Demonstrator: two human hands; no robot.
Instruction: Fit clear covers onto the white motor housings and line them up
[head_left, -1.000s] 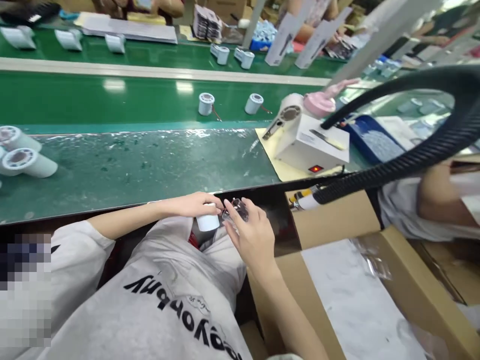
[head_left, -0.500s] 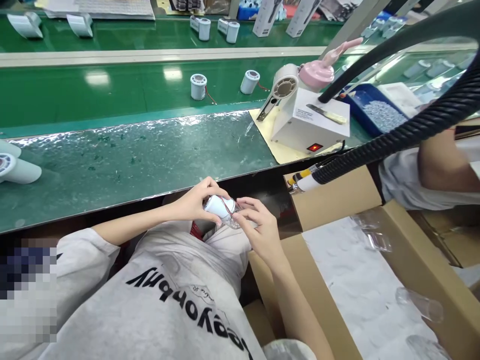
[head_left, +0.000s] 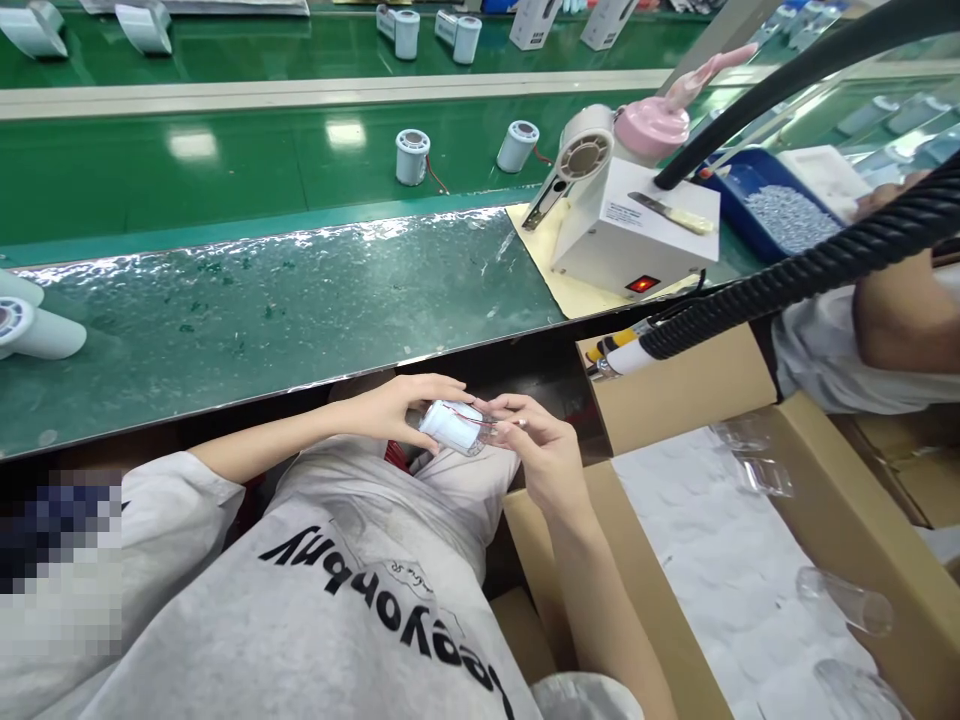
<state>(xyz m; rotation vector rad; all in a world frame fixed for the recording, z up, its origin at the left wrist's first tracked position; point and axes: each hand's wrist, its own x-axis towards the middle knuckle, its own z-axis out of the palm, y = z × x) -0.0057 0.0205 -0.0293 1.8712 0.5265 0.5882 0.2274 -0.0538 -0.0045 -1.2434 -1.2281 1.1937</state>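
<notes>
Over my lap, my left hand (head_left: 397, 408) grips a white cylindrical housing (head_left: 452, 428) by its left end, thumb below and fingers above. Thin red wires (head_left: 469, 416) run along the housing toward my right hand (head_left: 546, 450). Those fingers are pinched at its right end, around the wires, whose pale tips show there. A clear plastic edge shows around that end of the housing; how far it wraps around cannot be made out.
Two similar white housings (head_left: 412, 158) with red wires stand on the green conveyor. A white machine (head_left: 637, 225) with a pink-capped container sits on the bench. Beside me is a cardboard box (head_left: 847, 520) with clear plastic cups (head_left: 844, 600). A black hose (head_left: 810, 265) crosses the right, before a co-worker's arm (head_left: 904, 310).
The housing has turned a little and shifted slightly right and down. My right hand has drawn right, with the red wires now stretched along the housing toward it.
</notes>
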